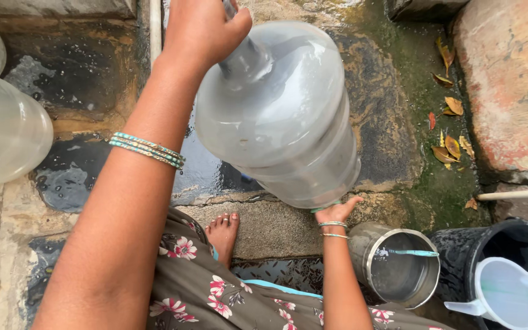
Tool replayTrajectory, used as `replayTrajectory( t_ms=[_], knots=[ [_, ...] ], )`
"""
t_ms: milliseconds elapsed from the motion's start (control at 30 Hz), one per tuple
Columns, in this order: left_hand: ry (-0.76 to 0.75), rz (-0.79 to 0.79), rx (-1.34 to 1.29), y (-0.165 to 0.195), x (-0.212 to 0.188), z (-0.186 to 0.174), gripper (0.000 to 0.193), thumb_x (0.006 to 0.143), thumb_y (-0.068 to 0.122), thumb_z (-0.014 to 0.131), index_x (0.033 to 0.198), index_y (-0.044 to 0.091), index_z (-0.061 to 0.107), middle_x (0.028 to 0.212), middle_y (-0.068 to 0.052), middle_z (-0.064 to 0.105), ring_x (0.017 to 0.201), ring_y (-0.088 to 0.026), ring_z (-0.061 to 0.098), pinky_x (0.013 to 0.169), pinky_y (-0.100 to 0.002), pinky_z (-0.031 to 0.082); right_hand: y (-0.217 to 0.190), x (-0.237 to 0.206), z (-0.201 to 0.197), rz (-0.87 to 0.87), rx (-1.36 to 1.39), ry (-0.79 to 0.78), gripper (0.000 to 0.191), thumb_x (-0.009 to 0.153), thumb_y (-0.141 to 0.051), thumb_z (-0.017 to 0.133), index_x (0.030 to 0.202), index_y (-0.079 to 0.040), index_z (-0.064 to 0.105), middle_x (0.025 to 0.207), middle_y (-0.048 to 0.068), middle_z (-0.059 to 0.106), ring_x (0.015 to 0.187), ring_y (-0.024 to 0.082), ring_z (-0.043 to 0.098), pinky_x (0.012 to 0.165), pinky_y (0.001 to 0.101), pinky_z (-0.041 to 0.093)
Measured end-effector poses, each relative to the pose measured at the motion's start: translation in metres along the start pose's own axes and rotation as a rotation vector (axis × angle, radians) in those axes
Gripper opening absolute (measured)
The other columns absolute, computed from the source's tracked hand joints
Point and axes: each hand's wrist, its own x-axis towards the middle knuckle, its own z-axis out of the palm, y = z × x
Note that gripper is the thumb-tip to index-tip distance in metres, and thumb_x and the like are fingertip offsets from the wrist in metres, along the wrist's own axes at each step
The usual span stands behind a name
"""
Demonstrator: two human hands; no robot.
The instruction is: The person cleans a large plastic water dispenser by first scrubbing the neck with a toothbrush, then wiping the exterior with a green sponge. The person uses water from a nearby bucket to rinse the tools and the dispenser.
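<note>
While a large clear water jug [279, 116] is held tilted above the wet ground, its neck is gripped by the left hand [201, 29], whose fingers are closed around it, and its base is propped from below by the right hand [339, 209], open with the palm turned up against the bottom rim. Beneath the jug a stone floor [87, 79] is seen, dark with water, stained and cracked, with green moss spread to the right of the jug. Dry fallen leaves [450, 131] are scattered on that moss, and further right of the jug a reddish weathered wall [511, 85] is found. Below the jug's base a steel pot [396, 264] is set, with a black bucket [469, 260] just beside it and a white plastic mug [508, 293] resting in that bucket. Left of the jug another clear jug [4, 131] is partly seen. A bare foot [223, 232] is placed on a stone step under the jug.
</note>
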Motion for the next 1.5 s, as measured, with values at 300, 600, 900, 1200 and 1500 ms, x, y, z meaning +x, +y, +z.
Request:
replayTrajectory(
  t_ms=[300, 600, 900, 1200, 1500],
  knots=[
    [-0.088, -0.203, 0.113, 0.013, 0.000, 0.003, 0.071, 0.085, 0.051, 0.086, 0.123, -0.003, 0.061, 0.117, -0.027, 0.065, 0.104, -0.047, 0.063, 0.086, -0.052, 0.051, -0.062, -0.008, 0.014, -0.384, -0.456, 0.040, 0.127, 0.074, -0.095, 0.004, 0.162, -0.005, 0.025, 0.170, 0.017, 0.022, 0.155, 0.035, 0.019, 0.122, 0.0544, 0.013],
    [-0.133, -0.269, 0.057, 0.009, 0.005, 0.019, 0.034, 0.082, 0.031, 0.081, 0.091, 0.004, 0.063, 0.095, -0.018, 0.069, 0.096, -0.039, 0.066, 0.085, -0.050, 0.051, -0.002, -0.112, 0.155, -1.044, -1.020, -0.365, 0.095, 0.101, -0.074, -0.001, 0.166, -0.005, 0.011, 0.177, 0.015, 0.004, 0.164, 0.030, -0.004, 0.133, 0.0441, -0.004],
    [-0.104, -0.215, 0.090, 0.020, 0.004, 0.026, 0.018, 0.079, 0.018, 0.074, 0.083, 0.003, 0.064, 0.093, -0.020, 0.068, 0.090, -0.039, 0.067, 0.083, -0.049, 0.052, 0.069, -0.075, 0.109, -1.705, -1.521, 0.032, 0.093, 0.102, -0.074, 0.004, 0.165, -0.006, -0.006, 0.174, 0.016, -0.010, 0.162, 0.027, -0.009, 0.132, 0.0494, -0.010],
    [-0.127, -0.140, -0.061, 0.027, 0.005, 0.017, 0.013, 0.074, 0.014, 0.073, 0.078, 0.004, 0.065, 0.086, -0.018, 0.070, 0.084, -0.039, 0.068, 0.081, -0.047, 0.054, -0.020, -0.010, 0.057, -1.028, -1.193, 0.145, 0.099, 0.095, -0.073, -0.002, 0.162, -0.006, 0.024, 0.169, 0.017, 0.021, 0.156, 0.035, 0.018, 0.125, 0.0559, 0.008],
    [-0.037, -0.176, -0.010, 0.032, 0.003, 0.027, 0.010, 0.072, 0.010, 0.071, 0.075, 0.005, 0.062, 0.080, -0.014, 0.069, 0.080, -0.037, 0.066, 0.077, -0.049, 0.052, -0.012, -0.121, 0.224, -1.384, -1.058, -0.387, 0.095, 0.104, -0.077, 0.004, 0.165, -0.007, 0.025, 0.173, 0.016, 0.028, 0.164, 0.037, 0.025, 0.138, 0.0498, 0.017]
  ],
)
